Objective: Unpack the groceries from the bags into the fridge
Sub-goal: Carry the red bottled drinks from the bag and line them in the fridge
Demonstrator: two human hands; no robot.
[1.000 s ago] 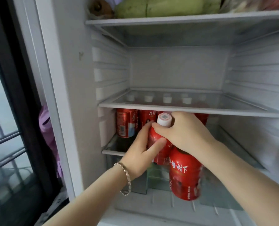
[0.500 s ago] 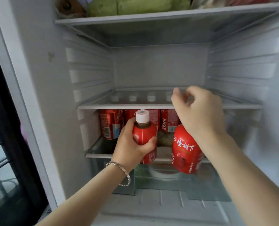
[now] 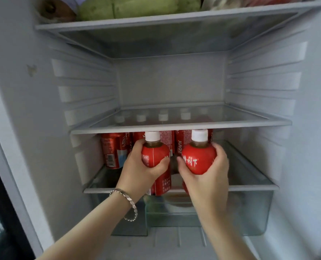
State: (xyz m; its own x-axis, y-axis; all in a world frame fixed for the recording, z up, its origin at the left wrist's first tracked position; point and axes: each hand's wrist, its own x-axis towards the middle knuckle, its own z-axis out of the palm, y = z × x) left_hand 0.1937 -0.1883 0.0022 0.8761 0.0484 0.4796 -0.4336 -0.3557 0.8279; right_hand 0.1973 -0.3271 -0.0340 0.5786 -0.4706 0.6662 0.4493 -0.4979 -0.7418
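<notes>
Two red bottles with white caps are held upright side by side at the front of the lower glass shelf (image 3: 249, 187). My left hand (image 3: 142, 169) grips the left bottle (image 3: 155, 152) around its bulge. My right hand (image 3: 206, 177) grips the right bottle (image 3: 198, 158) the same way. Their caps reach just under the edge of the middle glass shelf (image 3: 231, 125). Behind them stands a row of several red bottles (image 3: 114, 150) at the back left of the lower shelf.
The middle shelf holds nothing; the bottle caps below show through its glass. The top shelf (image 3: 156, 21) carries green vegetables (image 3: 133, 6) and bagged food. A clear crisper drawer (image 3: 253, 212) sits under the lower shelf. The lower shelf's right side is bare.
My right hand has come down from the middle shelf's edge and now grips the right bottle, which stands upright. Both bottles have risen to the lower shelf's front. The view moved closer.
</notes>
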